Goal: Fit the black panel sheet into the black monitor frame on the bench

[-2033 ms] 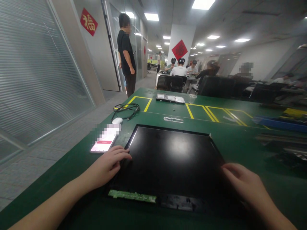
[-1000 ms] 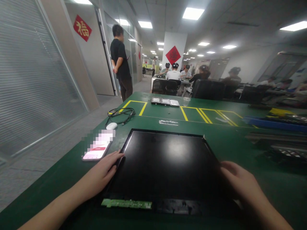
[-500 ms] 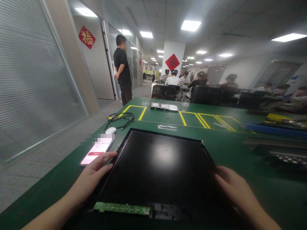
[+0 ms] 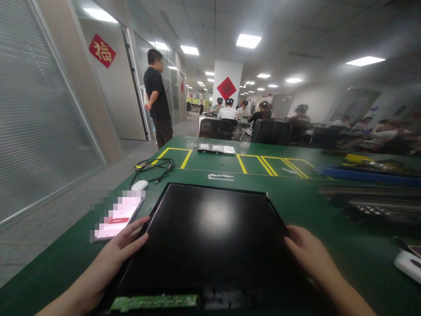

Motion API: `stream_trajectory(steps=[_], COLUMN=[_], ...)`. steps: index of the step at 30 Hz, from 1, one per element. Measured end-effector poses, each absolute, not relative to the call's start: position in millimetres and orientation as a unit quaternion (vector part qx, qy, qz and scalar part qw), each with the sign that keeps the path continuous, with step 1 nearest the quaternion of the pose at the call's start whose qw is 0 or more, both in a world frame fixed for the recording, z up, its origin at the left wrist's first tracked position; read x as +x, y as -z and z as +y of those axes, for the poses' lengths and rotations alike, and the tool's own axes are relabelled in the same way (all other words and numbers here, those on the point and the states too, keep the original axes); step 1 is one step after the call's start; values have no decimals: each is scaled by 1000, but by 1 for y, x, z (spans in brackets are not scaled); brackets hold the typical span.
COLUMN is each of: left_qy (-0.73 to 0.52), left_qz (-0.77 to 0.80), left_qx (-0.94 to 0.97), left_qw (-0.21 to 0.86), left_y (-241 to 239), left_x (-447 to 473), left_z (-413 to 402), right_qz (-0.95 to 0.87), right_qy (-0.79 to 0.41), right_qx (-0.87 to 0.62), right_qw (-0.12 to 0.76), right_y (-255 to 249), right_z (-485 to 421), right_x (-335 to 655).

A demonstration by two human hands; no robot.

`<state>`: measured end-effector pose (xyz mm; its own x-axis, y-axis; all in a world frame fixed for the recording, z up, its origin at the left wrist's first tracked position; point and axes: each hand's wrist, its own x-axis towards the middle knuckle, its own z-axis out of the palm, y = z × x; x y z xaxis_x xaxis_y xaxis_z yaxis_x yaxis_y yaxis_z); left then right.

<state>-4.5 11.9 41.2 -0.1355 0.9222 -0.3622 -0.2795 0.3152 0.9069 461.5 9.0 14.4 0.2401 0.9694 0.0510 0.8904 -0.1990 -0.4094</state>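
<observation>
Green circuitry comes nearest: a narrow circuit board is seen along the near edge of a black screen panel, its long axis set left to right. The panel is laid face up on a green table, directly in front of the wearer, and a ceiling light is reflected in it as a soft white glow. One edge is turned towards the wearer, the opposite edge towards the far end of the table; which side is longer cannot be told for sure, since depth is foreshortened.

The panel's left edge is touched by the left hand, its fingers slightly spread and the thumb parted from them. The right edge is met by the right hand, thumb foremost; its other fingers are partly hidden, and whether either hand is closed beneath the frame cannot be told.

At far right, a rounded white object is cut off by the picture's border. Left of the panel are placed a lit phone, partly pixelated, a white mouse and a loosely coiled black cable. Beyond, three drive-like boxes are lined up beside yellow tape. Farther back, a person in black is seen standing.
</observation>
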Motion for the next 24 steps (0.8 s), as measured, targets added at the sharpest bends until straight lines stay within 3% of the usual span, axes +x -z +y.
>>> stream_trajectory(steps=[13,24], left_qy=[-437,-480], left_qz=[525,493], left_qx=[304,328], left_qw=[664,647], left_y=[-54,-48], left_x=[-6,-9], left_z=[3,2], right_qz=[-603,-606], right_qy=[-116,-117], right_qx=[-766,-757], right_qw=[189,215], right_y=[-13,-14], right_z=[9,8], right_x=[461,461])
